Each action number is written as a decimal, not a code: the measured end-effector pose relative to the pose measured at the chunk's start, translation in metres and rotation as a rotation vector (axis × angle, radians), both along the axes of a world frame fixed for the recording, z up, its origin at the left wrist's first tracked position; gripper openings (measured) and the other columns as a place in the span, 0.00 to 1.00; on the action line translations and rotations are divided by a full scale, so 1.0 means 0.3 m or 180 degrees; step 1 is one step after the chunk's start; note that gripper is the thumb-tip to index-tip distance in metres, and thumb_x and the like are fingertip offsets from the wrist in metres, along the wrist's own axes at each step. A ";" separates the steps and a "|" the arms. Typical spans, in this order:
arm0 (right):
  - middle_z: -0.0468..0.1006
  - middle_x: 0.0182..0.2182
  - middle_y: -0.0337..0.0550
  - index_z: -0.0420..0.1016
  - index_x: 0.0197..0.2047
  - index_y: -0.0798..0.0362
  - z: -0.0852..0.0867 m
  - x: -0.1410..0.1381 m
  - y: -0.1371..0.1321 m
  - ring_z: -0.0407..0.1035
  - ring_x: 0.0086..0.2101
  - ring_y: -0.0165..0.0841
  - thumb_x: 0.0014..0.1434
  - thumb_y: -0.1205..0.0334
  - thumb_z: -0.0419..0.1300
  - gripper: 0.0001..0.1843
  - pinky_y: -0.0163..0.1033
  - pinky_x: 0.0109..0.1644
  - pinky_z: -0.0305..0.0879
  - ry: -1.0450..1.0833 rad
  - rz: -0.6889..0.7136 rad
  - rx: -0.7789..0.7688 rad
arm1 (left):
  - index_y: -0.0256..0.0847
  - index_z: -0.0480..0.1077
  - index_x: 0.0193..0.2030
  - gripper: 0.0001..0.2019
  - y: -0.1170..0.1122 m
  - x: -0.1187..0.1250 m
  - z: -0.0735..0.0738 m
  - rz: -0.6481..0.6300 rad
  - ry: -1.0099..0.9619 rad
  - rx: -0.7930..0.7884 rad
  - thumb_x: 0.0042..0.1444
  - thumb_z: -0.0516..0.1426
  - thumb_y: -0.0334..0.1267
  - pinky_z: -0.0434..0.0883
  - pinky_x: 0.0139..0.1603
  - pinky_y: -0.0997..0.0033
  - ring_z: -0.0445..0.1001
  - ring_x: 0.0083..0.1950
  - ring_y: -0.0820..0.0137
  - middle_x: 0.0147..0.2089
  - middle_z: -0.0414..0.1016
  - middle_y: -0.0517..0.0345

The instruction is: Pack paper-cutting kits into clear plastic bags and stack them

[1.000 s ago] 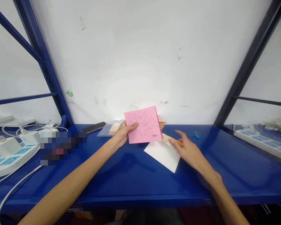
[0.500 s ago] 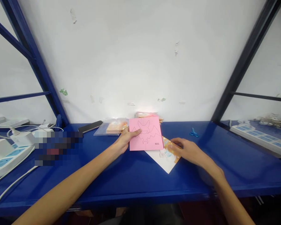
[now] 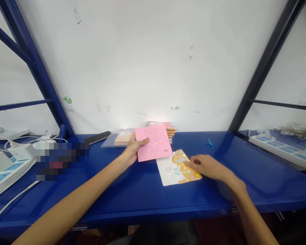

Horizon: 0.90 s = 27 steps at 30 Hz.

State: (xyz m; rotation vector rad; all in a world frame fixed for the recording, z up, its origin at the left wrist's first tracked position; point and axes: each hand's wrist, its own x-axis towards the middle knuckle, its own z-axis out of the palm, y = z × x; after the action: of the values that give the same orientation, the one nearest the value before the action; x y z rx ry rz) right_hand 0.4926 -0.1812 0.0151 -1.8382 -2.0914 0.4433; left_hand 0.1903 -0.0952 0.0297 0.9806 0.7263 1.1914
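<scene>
Pink paper sheet (image 3: 155, 144) with bat outline, one piece, held over blue steel shelf (image 3: 142, 200)

Sheet is carried just above the shelf, slightly tilted, and is gripped at its left edge by the left hand (image 3: 131, 151). Thumb is laid on the printed face, with the remaining fingers hidden behind; a pinch on the paper is inferred. Handling is judged light and thin, liable to bend and flutter if taken by a corner; hold is best placed along an edge, as here.

An orange-and-white printed card (image 3: 185, 170) is laid flat just below the sheet's lower right corner. Fingers of the right hand (image 3: 206, 167) are loosely spread and rest on it, with no pinch shown. The card is judged light and low on the shelf, so lifting from an edge is advised.

Counted: one sheet; one card; one stack of packets (image 3: 163, 128), number within not determinable; one clear plastic bag (image 3: 114, 139); one black smartphone (image 3: 97, 137); one blue plastic item (image 3: 210, 144); three power strips (image 3: 280, 149).
</scene>
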 end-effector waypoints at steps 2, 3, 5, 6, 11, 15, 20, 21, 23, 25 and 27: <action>0.71 0.22 0.36 0.63 0.22 0.49 0.018 0.022 -0.012 0.63 0.25 0.33 0.63 0.36 0.56 0.28 0.38 0.28 0.53 0.0402 0.0100 -0.0049 | 0.40 0.77 0.51 0.23 0.002 -0.004 0.003 -0.0204 -0.0091 0.0082 0.47 0.73 0.32 0.79 0.58 0.45 0.80 0.57 0.47 0.56 0.81 0.39; 0.70 0.22 0.35 0.64 0.23 0.49 0.027 0.033 -0.017 0.63 0.25 0.32 0.62 0.35 0.57 0.28 0.37 0.28 0.53 0.0702 0.0095 -0.0064 | 0.40 0.77 0.51 0.23 0.001 -0.004 0.006 -0.0270 -0.0122 0.0104 0.48 0.73 0.33 0.79 0.58 0.45 0.80 0.57 0.47 0.56 0.81 0.39; 0.71 0.22 0.35 0.66 0.25 0.50 0.043 0.054 -0.025 0.64 0.25 0.32 0.61 0.34 0.60 0.28 0.36 0.27 0.54 0.1376 -0.0062 -0.0069 | 0.39 0.77 0.51 0.23 -0.004 -0.002 0.014 -0.0281 -0.0139 0.0058 0.47 0.73 0.32 0.78 0.58 0.45 0.80 0.57 0.46 0.56 0.81 0.39; 0.73 0.23 0.36 0.68 0.26 0.50 0.050 0.063 -0.027 0.66 0.26 0.33 0.60 0.33 0.60 0.28 0.36 0.27 0.56 0.1699 -0.0192 -0.0058 | 0.39 0.77 0.50 0.23 -0.008 0.000 0.020 -0.0234 -0.0125 0.0007 0.47 0.73 0.31 0.78 0.58 0.45 0.80 0.57 0.47 0.56 0.81 0.39; 0.83 0.43 0.47 0.79 0.44 0.49 0.067 0.076 -0.023 0.77 0.44 0.45 0.58 0.36 0.65 0.24 0.40 0.39 0.70 0.3106 -0.0721 0.0158 | 0.39 0.75 0.52 0.25 -0.026 0.013 0.038 -0.0140 -0.0058 -0.0098 0.47 0.73 0.31 0.78 0.58 0.43 0.80 0.57 0.48 0.57 0.80 0.39; 0.82 0.47 0.45 0.77 0.47 0.48 0.065 0.025 -0.019 0.75 0.48 0.45 0.63 0.40 0.63 0.21 0.42 0.47 0.71 0.3517 -0.0443 0.0356 | 0.40 0.75 0.49 0.23 -0.034 0.018 0.035 -0.0112 -0.0013 -0.0135 0.46 0.73 0.31 0.78 0.57 0.43 0.81 0.55 0.48 0.54 0.82 0.41; 0.79 0.36 0.39 0.73 0.40 0.48 0.054 -0.091 -0.012 0.73 0.37 0.37 0.68 0.38 0.56 0.21 0.38 0.37 0.66 0.2928 -0.0114 0.0746 | 0.40 0.76 0.45 0.20 -0.049 0.036 0.023 -0.0173 -0.0054 0.0012 0.46 0.74 0.33 0.79 0.56 0.51 0.81 0.54 0.52 0.53 0.82 0.43; 0.76 0.32 0.37 0.71 0.36 0.49 0.052 -0.111 -0.012 0.71 0.33 0.34 0.69 0.38 0.55 0.22 0.37 0.34 0.64 0.2749 -0.0038 0.0820 | 0.39 0.76 0.45 0.20 -0.052 0.040 0.021 -0.0191 -0.0075 0.0109 0.46 0.74 0.34 0.79 0.55 0.53 0.81 0.53 0.53 0.54 0.82 0.43; 0.74 0.28 0.34 0.66 0.33 0.49 0.050 -0.141 -0.012 0.68 0.29 0.31 0.69 0.39 0.55 0.22 0.36 0.32 0.62 0.2568 0.0112 0.0858 | 0.39 0.75 0.47 0.22 -0.060 0.046 0.019 -0.0209 -0.0089 0.0300 0.45 0.74 0.35 0.80 0.52 0.56 0.81 0.51 0.56 0.55 0.81 0.43; 0.78 0.29 0.34 0.65 0.39 0.47 0.048 -0.160 -0.015 0.73 0.31 0.33 0.67 0.41 0.60 0.18 0.36 0.34 0.66 0.2797 0.0233 0.0609 | 0.38 0.75 0.49 0.24 -0.067 0.050 0.018 -0.0210 -0.0065 0.0505 0.45 0.74 0.37 0.79 0.51 0.58 0.81 0.50 0.56 0.56 0.81 0.43; 0.84 0.37 0.36 0.64 0.54 0.43 0.049 -0.169 -0.019 0.79 0.39 0.39 0.63 0.45 0.66 0.23 0.41 0.40 0.73 0.3189 0.0296 0.0219 | 0.37 0.74 0.51 0.27 -0.075 0.053 0.019 -0.0175 0.0032 0.0695 0.45 0.74 0.40 0.79 0.50 0.58 0.81 0.51 0.56 0.56 0.81 0.43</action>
State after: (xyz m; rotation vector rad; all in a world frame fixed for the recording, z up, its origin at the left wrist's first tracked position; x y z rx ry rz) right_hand 0.4419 -0.1868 0.0299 -1.0878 -1.4422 1.0317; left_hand 0.2062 -0.1178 0.0354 1.1807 0.5815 1.2362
